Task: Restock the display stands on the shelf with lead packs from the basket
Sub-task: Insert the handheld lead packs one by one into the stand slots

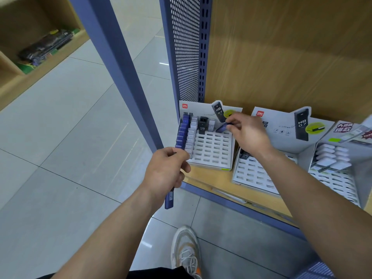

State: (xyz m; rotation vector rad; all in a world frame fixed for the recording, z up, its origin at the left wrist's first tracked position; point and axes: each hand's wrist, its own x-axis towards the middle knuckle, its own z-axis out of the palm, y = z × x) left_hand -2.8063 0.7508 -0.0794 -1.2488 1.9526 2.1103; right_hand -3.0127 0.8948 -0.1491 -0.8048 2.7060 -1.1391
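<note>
A white slotted display stand (211, 152) sits on the wooden shelf (209, 178), its left columns filled with blue and white lead packs (184, 131). My right hand (247, 131) pinches a blue lead pack (222, 127) over the stand's back row, beside a black HB 0.7 pack (202, 125). My left hand (167, 172) grips a bundle of blue lead packs (169, 198) at the stand's front left corner. A second stand (253, 174) lies to the right, mostly unfilled. The basket is out of view.
A third stand (332, 162) with white packs sits at the far right. A blue perforated upright (187, 47) and a slanted blue post (120, 67) border the shelf. My shoe (187, 252) rests on the tiled floor. Another shelf unit (30, 47) holds dark goods at upper left.
</note>
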